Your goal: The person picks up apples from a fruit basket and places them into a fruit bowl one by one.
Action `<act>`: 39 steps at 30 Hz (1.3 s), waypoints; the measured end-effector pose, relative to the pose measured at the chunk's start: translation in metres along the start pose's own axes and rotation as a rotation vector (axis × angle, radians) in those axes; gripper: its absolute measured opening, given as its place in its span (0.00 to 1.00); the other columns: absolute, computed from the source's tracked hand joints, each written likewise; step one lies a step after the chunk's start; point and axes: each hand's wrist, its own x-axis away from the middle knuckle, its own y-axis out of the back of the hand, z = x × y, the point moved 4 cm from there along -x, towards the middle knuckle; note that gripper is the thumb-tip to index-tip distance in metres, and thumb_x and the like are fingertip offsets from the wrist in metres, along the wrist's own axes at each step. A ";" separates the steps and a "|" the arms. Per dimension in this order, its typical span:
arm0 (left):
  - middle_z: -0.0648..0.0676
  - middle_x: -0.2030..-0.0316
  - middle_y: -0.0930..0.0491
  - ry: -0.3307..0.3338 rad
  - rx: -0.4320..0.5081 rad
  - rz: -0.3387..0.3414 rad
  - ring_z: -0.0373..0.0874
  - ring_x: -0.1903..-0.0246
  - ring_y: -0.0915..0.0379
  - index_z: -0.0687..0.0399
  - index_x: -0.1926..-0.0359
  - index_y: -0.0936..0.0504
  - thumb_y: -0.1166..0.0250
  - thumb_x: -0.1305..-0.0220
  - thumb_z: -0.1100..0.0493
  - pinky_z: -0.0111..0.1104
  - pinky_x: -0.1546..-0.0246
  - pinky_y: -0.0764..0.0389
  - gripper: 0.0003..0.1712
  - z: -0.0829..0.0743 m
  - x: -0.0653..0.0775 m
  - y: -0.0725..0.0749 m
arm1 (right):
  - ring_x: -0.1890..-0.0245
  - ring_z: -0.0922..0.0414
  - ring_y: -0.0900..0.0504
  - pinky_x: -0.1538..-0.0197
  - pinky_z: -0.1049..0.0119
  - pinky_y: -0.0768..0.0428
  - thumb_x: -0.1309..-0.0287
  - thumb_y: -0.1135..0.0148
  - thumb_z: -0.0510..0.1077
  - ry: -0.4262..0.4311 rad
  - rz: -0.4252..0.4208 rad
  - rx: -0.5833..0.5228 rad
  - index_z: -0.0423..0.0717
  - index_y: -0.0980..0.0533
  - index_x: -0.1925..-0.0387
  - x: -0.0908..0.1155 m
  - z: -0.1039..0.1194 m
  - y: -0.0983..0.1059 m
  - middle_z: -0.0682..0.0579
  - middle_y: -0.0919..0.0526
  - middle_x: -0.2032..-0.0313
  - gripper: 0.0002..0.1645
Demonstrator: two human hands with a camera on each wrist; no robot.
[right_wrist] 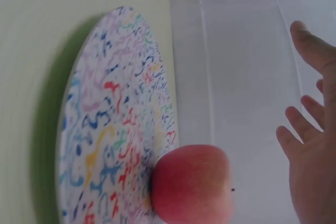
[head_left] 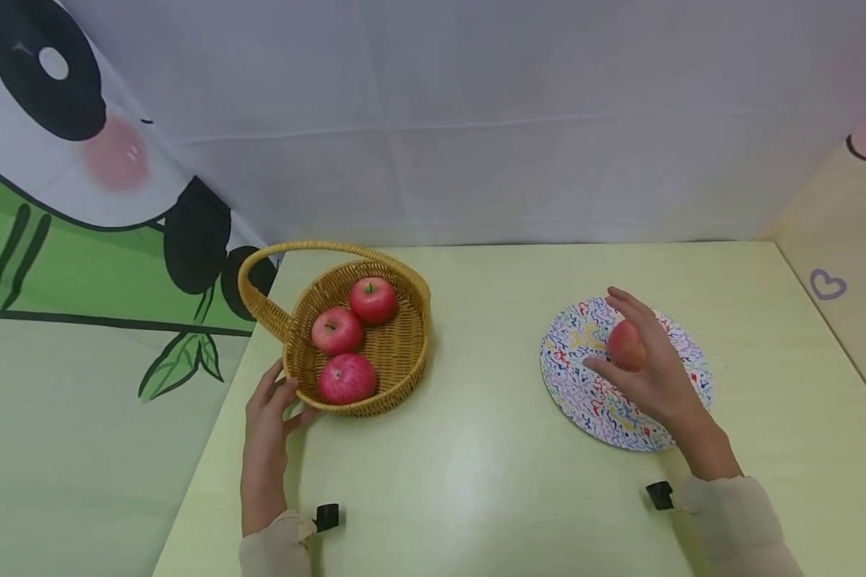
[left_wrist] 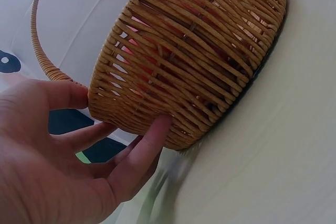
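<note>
A wicker basket [head_left: 404, 365] with a tall handle stands on the left. It holds two red apples [head_left: 373, 300] with stems up and a streaked pinkish-red fruit [head_left: 347, 379]. My left hand [head_left: 267, 429] touches the basket's outer wall at its near left, thumb and fingers spread apart; the left wrist view shows the fingertips [left_wrist: 164, 124] against the weave. On the right, a red-and-yellow apple [right_wrist: 191, 184] lies on a round, colourfully speckled plate [head_left: 577, 385]. Above that apple hovers my right hand [head_left: 653, 373], thumb and fingers wide apart, with a gap to the apple in the right wrist view.
Both things stand on a pale yellow-green table [head_left: 476, 449]. A whitish cloth wall [head_left: 476, 176] rises behind the far edge, and a printed cartoon panel [head_left: 79, 240] borders the left. Black wrist straps [head_left: 327, 517] show at both sleeves.
</note>
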 end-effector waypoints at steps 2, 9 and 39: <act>0.53 0.24 0.35 0.005 -0.002 0.007 0.40 0.40 0.28 0.32 0.19 0.40 0.50 0.18 0.48 0.30 0.55 0.12 0.30 -0.001 0.000 0.000 | 0.22 0.70 0.41 0.39 0.86 0.33 0.56 0.17 0.31 0.027 0.024 -0.029 0.57 0.35 0.22 -0.001 0.008 -0.001 0.51 0.35 0.21 0.60; 0.54 0.24 0.37 0.008 -0.008 0.021 0.38 0.42 0.27 0.34 0.18 0.42 0.49 0.18 0.48 0.30 0.53 0.12 0.32 -0.002 0.001 0.001 | 0.20 0.68 0.43 0.25 0.73 0.34 0.52 0.18 0.33 0.080 0.144 -0.116 0.56 0.34 0.23 -0.005 0.027 -0.011 0.51 0.34 0.22 0.56; 0.53 0.23 0.37 0.004 0.004 0.020 0.39 0.41 0.28 0.32 0.19 0.41 0.50 0.18 0.48 0.29 0.53 0.12 0.31 -0.002 0.002 0.001 | 0.22 0.52 0.34 0.23 0.53 0.31 0.42 0.21 0.46 0.285 0.432 -0.275 0.49 0.33 0.25 -0.046 0.098 -0.105 0.50 0.31 0.25 0.46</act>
